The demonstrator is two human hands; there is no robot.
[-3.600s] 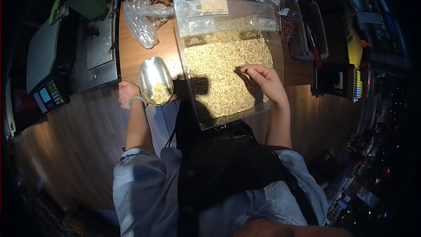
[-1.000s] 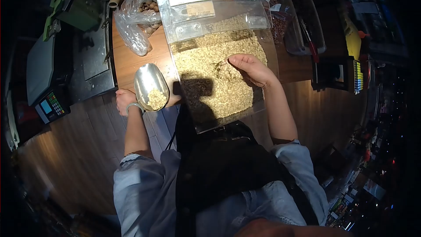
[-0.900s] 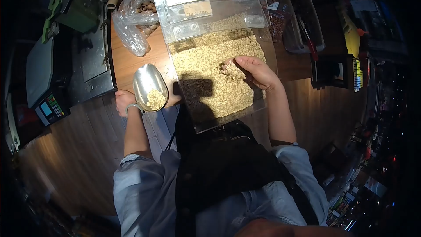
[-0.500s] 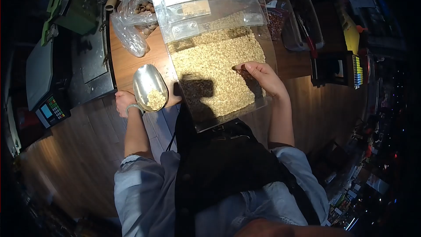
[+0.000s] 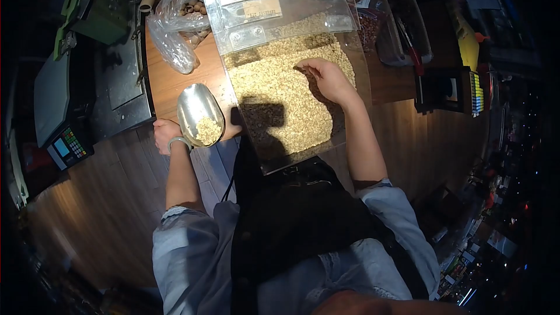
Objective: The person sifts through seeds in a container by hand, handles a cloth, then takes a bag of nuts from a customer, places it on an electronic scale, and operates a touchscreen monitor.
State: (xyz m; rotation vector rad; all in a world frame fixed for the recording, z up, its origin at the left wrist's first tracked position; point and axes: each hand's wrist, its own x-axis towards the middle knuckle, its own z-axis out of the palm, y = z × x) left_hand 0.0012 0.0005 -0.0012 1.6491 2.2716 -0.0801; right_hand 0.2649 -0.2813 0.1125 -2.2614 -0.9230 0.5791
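Note:
My right hand is over the clear plastic bin of rolled oats. Its fingers are bent and drawn together, the tips at the oats' surface; whatever they pinch, if anything, is too small to make out. My left hand is curled at the wooden table's edge, beside a metal scoop with some oats in it. Part of the left hand's fingers is hidden. A hinged clear lid stands raised at the bin's far end.
Left of the bin lies a plastic bag with brown round pieces. A digital scale stands at far left. To the right are bagged goods, a clear tub and a dark box.
My right hand has moved up and left across the oats, from the bin's right side toward its middle. My left hand has stayed where it was.

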